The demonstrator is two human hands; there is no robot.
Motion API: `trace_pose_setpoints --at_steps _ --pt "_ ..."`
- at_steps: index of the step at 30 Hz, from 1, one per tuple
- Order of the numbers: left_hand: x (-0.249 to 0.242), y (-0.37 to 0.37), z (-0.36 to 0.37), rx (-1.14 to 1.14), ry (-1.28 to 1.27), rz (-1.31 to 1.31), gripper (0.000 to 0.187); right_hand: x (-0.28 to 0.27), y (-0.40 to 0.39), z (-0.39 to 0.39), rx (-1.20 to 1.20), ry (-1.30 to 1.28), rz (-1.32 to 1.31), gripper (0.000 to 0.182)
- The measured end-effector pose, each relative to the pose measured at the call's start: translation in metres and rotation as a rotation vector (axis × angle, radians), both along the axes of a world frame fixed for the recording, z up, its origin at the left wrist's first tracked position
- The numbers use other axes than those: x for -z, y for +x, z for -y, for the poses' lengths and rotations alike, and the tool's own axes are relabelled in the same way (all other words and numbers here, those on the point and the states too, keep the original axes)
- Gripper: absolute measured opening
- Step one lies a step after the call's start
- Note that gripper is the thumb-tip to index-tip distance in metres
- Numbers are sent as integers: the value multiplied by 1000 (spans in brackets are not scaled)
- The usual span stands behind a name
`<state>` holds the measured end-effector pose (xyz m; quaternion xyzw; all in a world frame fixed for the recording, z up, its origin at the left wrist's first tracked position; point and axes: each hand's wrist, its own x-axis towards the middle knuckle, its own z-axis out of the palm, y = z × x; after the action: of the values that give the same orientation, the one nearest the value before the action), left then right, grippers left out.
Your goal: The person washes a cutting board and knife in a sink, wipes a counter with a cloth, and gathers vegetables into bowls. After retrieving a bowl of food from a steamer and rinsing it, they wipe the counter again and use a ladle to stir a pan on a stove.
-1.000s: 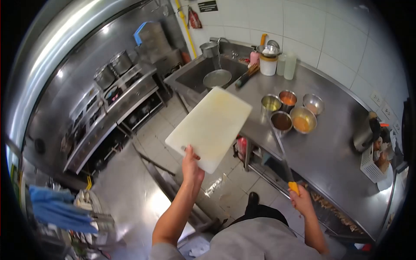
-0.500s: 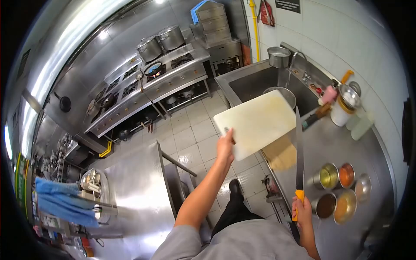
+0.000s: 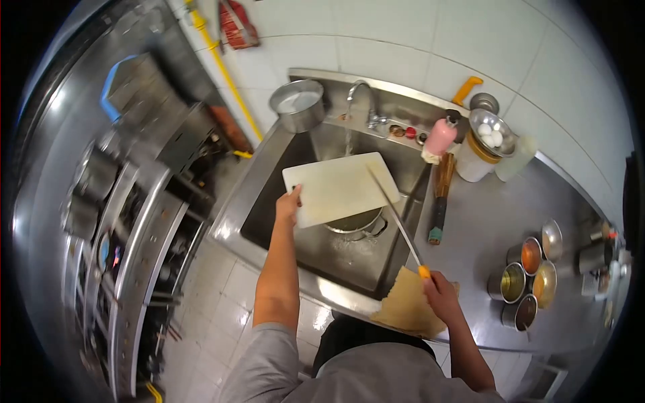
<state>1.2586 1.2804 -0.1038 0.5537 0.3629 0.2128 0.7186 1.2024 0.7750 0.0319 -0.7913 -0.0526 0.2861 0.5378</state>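
My left hand (image 3: 289, 205) grips the near left edge of a white cutting board (image 3: 339, 188), held over the sink (image 3: 265, 225). In my right hand (image 3: 440, 294) is a long knife (image 3: 406, 232) with an orange handle; its blade slants up and left, the tip overlapping the board's right part. Beneath the board a metal pot (image 3: 356, 225) shows in the basin, partly hidden. Water runs from the faucet (image 3: 363, 101) behind the board. A tan cloth (image 3: 410, 305) lies on the counter edge just below my right hand.
A large pot (image 3: 297, 106) stands at the sink's back left corner. Along the right are a pink bottle (image 3: 441, 137), a bowl of eggs (image 3: 492, 134) on a white container, a dark-handled wooden tool (image 3: 441, 198) and several small metal cups (image 3: 512, 282). The stove (image 3: 144, 269) is at left.
My view has turned right toward the sink. The board has come over the basin, and the knife has swung from nearly upright to slanting left across the board's edge.
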Motion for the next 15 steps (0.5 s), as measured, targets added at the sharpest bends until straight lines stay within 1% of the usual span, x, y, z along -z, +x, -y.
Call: trace_pose_setpoints --at_steps 1,2,4,5,6,7,8,9,10,12,13,14,15 --pt "4 6 -7 35 94 -88 36 2 3 -21 -14 -74 107 33" --pt "8 15 -9 71 82 -87 36 6 8 -42 -36 -150 212 35" --pt "20 27 -9 10 789 -324 42 55 27 -77 -26 -100 316 38" --pt "17 31 2 -24 861 -419 47 59 36 -98 12 -108 199 40" --pt "23 36 11 -6 855 -413 47 60 48 -122 49 -110 84 42" --pt "33 38 18 -93 908 -402 48 65 57 -142 61 -118 79 42" --pt "41 37 19 -185 961 -392 49 71 65 -159 32 -257 230 42" --pt "76 42 2 -197 1014 -279 47 77 68 -175 -2 -393 378 42" --pt "68 37 -4 -187 1014 -281 47 82 66 -188 4 -396 370 42" --pt "58 22 -12 89 82 -342 50 93 54 -211 -87 -423 331 43" --pt "62 19 -11 97 81 -351 50 86 43 -222 -170 -484 297 42" --pt "66 17 -5 33 -4 -280 48 86 33 -228 -165 -486 291 42" --pt "70 15 3 -31 -90 -208 48 89 19 -232 -225 -509 303 42"
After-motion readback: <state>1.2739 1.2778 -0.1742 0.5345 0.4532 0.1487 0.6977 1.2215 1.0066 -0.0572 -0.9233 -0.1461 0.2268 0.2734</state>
